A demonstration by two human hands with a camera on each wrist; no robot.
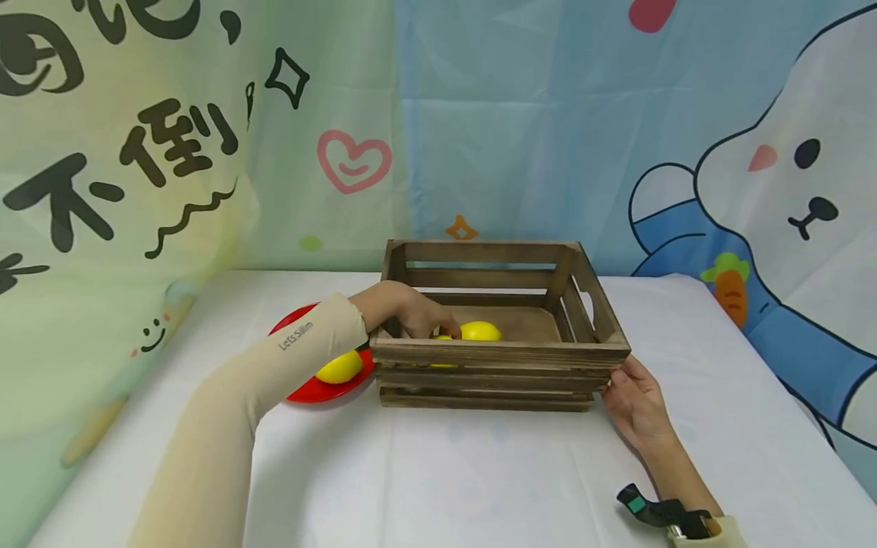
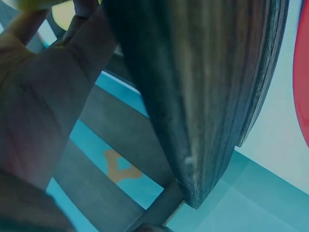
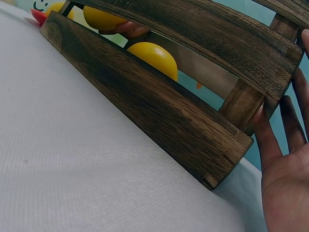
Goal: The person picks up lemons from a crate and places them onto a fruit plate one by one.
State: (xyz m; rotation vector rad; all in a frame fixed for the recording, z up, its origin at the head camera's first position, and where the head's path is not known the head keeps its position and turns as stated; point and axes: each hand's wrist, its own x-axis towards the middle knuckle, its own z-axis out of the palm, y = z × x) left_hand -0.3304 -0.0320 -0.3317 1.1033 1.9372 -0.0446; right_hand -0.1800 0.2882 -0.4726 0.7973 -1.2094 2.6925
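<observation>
My left hand (image 1: 418,308) reaches over the near left corner into a brown slatted wooden crate (image 1: 493,355), its fingers holding a yellow lemon (image 1: 444,338) low behind the front slats. Seen through the slat gap in the right wrist view, that lemon (image 3: 101,18) has fingertips under it. A second lemon (image 1: 482,330) lies just right of it inside the crate. My right hand (image 1: 637,403) holds the crate's near right corner, fingers along the side. To the left, a third lemon (image 1: 340,368) sits on a red plate (image 1: 318,392), partly hidden by my left sleeve.
A white cloth (image 1: 479,472) covers the table. Behind it hangs a printed curtain (image 1: 329,221) with a white cartoon animal at the right. A black strap (image 1: 664,511) is on my right wrist.
</observation>
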